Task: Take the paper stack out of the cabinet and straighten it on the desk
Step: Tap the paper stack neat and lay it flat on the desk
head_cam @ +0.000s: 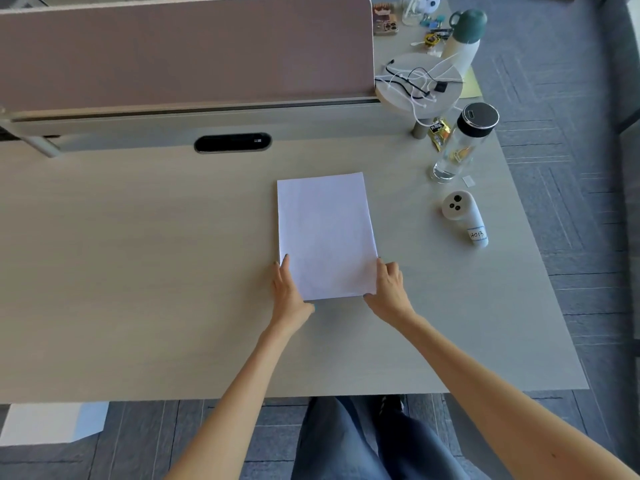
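Note:
A white paper stack (325,233) lies flat on the light wooden desk (138,271), a little right of centre, its edges looking even. My left hand (289,289) rests against the stack's near left edge, fingers straight along the side. My right hand (389,287) touches the near right corner, fingers curled at the edge. Both hands flank the stack's near end. The cabinet is not in view.
A white handheld device (464,216) with a label lies right of the paper. A glass bottle (460,147) with a dark lid stands behind it, then a round stand with cables (419,84) and a green-capped flask (464,39). A pink partition (187,50) closes the back.

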